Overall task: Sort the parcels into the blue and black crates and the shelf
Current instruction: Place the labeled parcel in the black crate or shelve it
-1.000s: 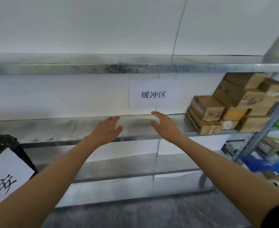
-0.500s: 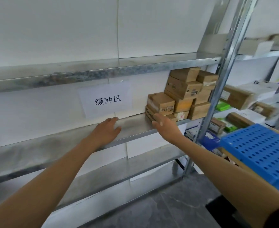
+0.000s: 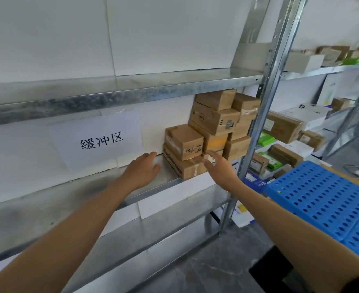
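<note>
A stack of brown cardboard parcels (image 3: 214,127) sits at the right end of the middle board of the metal shelf (image 3: 73,199). My left hand (image 3: 141,171) hovers over the board just left of the stack, fingers relaxed and holding nothing. My right hand (image 3: 218,168) reaches toward the front of the lowest parcels, fingers spread, empty; whether it touches them I cannot tell. A blue perforated crate (image 3: 326,199) stands at the right, partly behind my right forearm.
A paper sign (image 3: 98,140) with Chinese characters hangs on the wall behind the board. A steel upright (image 3: 265,96) stands right of the stack. Beyond it, another rack holds mixed boxes (image 3: 282,127). The floor below is grey stone.
The view has swung right, so the parcel stack and blue crate come closer to centre. Both hands have shifted right along the board toward the stack, still empty.
</note>
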